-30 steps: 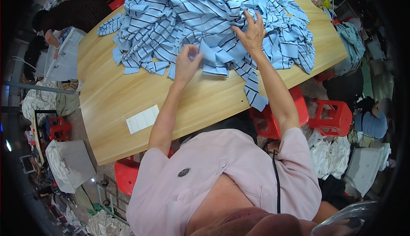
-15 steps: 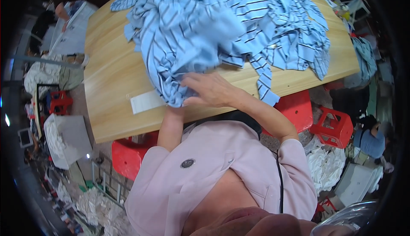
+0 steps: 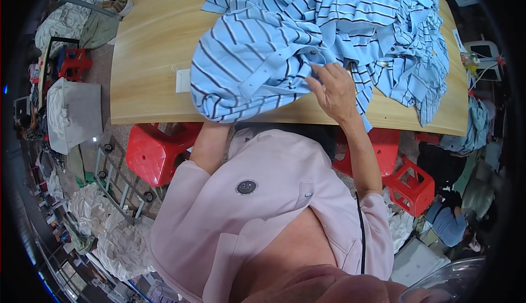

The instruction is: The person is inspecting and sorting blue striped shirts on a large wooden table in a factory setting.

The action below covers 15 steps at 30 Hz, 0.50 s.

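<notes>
Head view: striped garment (image 3: 249, 62), apparently being turned out!
Left hand: hidden, grip can't be told
Right hand (image 3: 333, 90): four o'clock, pinch unclear
Next: likely wants steadying

Right in front of you, the light-blue striped garment (image 3: 227, 51) bulges up round and bunched, dark lines slanting down its left side. A plain blue strip (image 3: 263, 74) runs diagonally across it, facing you, while the cloth to the right crumples into folds. It's at your edge of the wooden table (image 3: 156, 56), nearer you than the matching heap (image 3: 359, 10).
</notes>
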Each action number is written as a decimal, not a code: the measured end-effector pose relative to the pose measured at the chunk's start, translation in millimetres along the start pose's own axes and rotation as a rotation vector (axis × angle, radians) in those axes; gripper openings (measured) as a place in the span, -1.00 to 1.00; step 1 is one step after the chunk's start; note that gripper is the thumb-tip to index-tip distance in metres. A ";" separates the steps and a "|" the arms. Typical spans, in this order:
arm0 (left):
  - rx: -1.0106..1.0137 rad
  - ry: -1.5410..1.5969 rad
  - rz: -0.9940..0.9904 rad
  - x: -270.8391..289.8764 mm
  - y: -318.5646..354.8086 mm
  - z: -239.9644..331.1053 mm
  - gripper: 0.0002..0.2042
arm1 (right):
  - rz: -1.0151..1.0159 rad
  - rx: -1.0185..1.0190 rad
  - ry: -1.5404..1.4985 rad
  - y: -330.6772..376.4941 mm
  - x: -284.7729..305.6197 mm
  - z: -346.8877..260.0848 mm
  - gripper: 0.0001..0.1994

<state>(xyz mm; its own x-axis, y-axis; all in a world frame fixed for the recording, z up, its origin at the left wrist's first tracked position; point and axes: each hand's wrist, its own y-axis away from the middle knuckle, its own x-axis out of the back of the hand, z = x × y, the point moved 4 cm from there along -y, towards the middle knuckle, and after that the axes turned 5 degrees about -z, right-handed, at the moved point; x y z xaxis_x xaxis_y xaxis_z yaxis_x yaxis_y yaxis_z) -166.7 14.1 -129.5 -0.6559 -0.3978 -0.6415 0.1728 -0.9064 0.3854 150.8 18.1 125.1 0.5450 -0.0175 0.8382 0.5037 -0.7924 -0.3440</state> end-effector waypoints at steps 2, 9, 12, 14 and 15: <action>-0.001 -0.028 0.003 26.1 -2.3 43.8 -0.53 | -0.178 0.021 0.038 10.4 4.0 -9.2 -0.61; -0.026 -0.122 0.059 46.2 3.1 111.9 -0.53 | -0.168 0.141 -0.108 21.9 59.9 -29.2 -0.58; -0.011 -0.167 0.058 21.9 13.1 96.8 -0.54 | -0.223 -0.023 -0.544 26.3 55.6 -7.7 -0.75; 0.004 -0.184 0.059 19.0 18.4 99.3 -0.54 | -0.134 -0.081 -0.595 27.5 60.5 1.9 -0.76; 0.007 -0.192 0.064 18.0 18.6 99.6 -0.54 | -0.155 -0.177 -0.614 28.8 63.7 5.4 -0.74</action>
<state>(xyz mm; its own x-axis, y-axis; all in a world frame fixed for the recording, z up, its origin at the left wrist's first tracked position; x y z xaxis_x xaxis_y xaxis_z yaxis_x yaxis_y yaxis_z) -248.4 4.2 -67.8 -0.7721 -0.4193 -0.4776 0.2138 -0.8791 0.4261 203.7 -2.6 166.3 0.7848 0.4149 0.4603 0.5179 -0.8471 -0.1195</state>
